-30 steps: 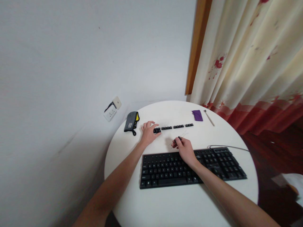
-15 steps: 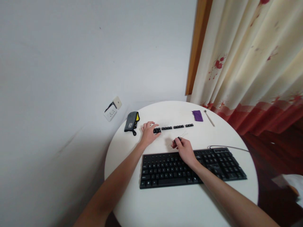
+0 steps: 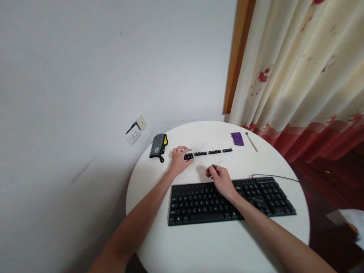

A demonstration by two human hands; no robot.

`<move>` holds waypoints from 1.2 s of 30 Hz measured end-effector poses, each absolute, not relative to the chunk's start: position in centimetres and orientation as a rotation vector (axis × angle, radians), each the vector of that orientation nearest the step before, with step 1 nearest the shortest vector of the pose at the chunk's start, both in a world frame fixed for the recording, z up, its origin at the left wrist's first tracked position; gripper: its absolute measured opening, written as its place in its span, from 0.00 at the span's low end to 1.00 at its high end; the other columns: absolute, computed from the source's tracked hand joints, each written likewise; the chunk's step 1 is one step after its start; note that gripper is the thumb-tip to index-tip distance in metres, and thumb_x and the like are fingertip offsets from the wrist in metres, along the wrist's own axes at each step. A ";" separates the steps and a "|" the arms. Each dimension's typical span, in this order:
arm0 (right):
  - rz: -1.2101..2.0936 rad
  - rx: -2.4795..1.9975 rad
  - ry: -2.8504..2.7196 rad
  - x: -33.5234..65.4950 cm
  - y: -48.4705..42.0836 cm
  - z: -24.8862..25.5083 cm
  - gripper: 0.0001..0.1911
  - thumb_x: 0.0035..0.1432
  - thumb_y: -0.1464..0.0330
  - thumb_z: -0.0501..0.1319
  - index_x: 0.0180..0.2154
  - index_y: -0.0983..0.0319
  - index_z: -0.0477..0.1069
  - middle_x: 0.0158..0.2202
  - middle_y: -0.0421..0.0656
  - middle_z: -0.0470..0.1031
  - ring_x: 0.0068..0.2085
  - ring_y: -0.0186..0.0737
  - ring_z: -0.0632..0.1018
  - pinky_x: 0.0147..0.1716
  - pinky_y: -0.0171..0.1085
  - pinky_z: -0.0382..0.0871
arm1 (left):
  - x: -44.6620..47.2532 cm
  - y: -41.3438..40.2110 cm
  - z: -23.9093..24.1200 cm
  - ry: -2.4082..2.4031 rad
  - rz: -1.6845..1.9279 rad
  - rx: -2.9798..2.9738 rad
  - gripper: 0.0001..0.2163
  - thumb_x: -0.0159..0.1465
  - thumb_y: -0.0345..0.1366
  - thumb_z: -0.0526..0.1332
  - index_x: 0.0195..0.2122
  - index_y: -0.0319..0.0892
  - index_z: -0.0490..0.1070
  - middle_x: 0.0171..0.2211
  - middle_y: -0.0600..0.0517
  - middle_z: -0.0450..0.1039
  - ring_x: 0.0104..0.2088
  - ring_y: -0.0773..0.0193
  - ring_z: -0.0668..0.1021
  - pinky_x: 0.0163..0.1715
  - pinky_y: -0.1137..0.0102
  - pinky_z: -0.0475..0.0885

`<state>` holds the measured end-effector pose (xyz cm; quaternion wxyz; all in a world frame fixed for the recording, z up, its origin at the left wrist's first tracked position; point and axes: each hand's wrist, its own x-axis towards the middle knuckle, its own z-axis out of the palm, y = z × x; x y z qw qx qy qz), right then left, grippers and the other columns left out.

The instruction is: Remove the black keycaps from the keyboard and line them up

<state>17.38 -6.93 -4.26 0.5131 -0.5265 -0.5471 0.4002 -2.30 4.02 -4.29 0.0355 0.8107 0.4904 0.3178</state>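
On the white round table, my left hand (image 3: 179,160) rests at the left end of a row of black keycaps (image 3: 200,153). Its thumb and forefinger close around the leftmost keycaps (image 3: 188,156), which stand two rows deep. My right hand (image 3: 220,178) is closed on a small dark-handled tool that looks like a wire keycap puller (image 3: 214,167). Thin wires stick out from both ends of it. Below that hand lies a black keyboard (image 3: 203,206), partly covered by my right wrist and forearm.
A grey pouch with yellow inside (image 3: 157,146) lies at the table's left edge. Toward the back right are a purple cloth (image 3: 237,138) and a thin brush-like stick (image 3: 251,142). The keyboard cable (image 3: 275,176) runs off to the right. A wall socket (image 3: 132,135) and curtain border the table.
My right hand has turned the wire tool slightly, and its wire ends sit a little differently. My left hand stays at the keycaps almost unmoved.
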 end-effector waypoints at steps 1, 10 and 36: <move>0.969 -1.252 -1.356 17.4 -7.1 -4.0 0.20 0.62 0.57 0.53 0.30 0.64 0.74 0.26 0.44 0.77 0.29 0.39 0.76 0.31 0.35 0.67 | -2.3 3.8 -4.1 1.382 0.968 2.490 0.16 0.58 0.36 0.65 0.48 0.47 0.72 0.46 0.48 0.69 0.48 0.54 0.69 0.50 0.59 0.63; 0.780 -1.158 -1.857 17.4 -8.9 -1.9 0.16 0.64 0.63 0.53 0.27 0.61 0.72 0.25 0.42 0.75 0.27 0.39 0.72 0.29 0.34 0.62 | -1.7 1.3 -3.5 0.733 0.317 2.075 0.08 0.60 0.37 0.63 0.35 0.38 0.77 0.30 0.51 0.76 0.30 0.66 0.75 0.31 0.73 0.68; 0.884 -1.290 -1.798 16.7 -8.3 -3.7 0.20 0.66 0.62 0.49 0.25 0.61 0.69 0.25 0.42 0.75 0.30 0.38 0.75 0.35 0.35 0.64 | -2.4 1.7 -3.1 0.482 0.104 2.144 0.09 0.61 0.37 0.63 0.34 0.37 0.78 0.31 0.50 0.77 0.33 0.65 0.76 0.35 0.74 0.68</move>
